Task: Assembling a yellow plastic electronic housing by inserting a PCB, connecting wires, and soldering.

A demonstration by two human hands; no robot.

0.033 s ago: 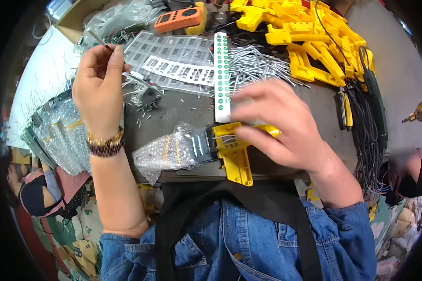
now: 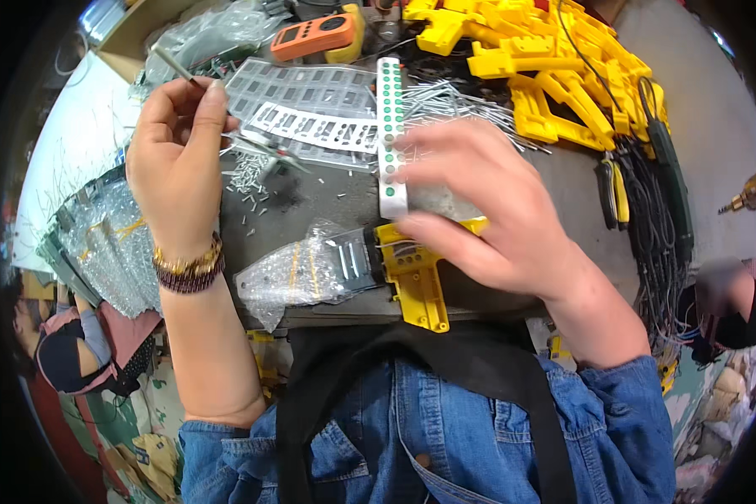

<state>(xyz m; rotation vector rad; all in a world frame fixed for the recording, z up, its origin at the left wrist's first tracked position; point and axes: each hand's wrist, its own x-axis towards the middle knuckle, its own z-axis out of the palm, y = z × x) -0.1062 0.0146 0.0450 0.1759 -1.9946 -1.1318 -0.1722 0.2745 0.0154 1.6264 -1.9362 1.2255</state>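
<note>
My left hand point(image 2: 176, 143) is closed in a pinch around a slim pale stick point(image 2: 175, 65), whose kind I cannot make out. Just below those fingers, a small part with a thin edge point(image 2: 279, 154) sits above a heap of short metal pins point(image 2: 248, 174). My right hand point(image 2: 487, 202) has its thumb apart from its stretched fingers, and the fingertips blur over a white strip with green round dots point(image 2: 391, 191). Below the right thumb lies a yellow plastic housing point(image 2: 420, 294) with a black end, joined to a bubble-wrapped piece point(image 2: 290, 273).
Yellow plastic housings point(image 2: 554, 67) pile up at the back right, beside long metal pins point(image 2: 454, 105). Clear sheets with printed labels point(image 2: 311, 126) lie mid-table. An orange multimeter point(image 2: 313, 36) is behind them. Cables point(image 2: 651, 227) and yellow-handled pliers point(image 2: 615, 195) lie right; bubble-wrapped boards point(image 2: 109, 244) stand left.
My right hand has moved a little left and up, bringing its fingertips over the dotted strip. The small part below my left fingers has tilted, while the left hand itself stays nearly still.
</note>
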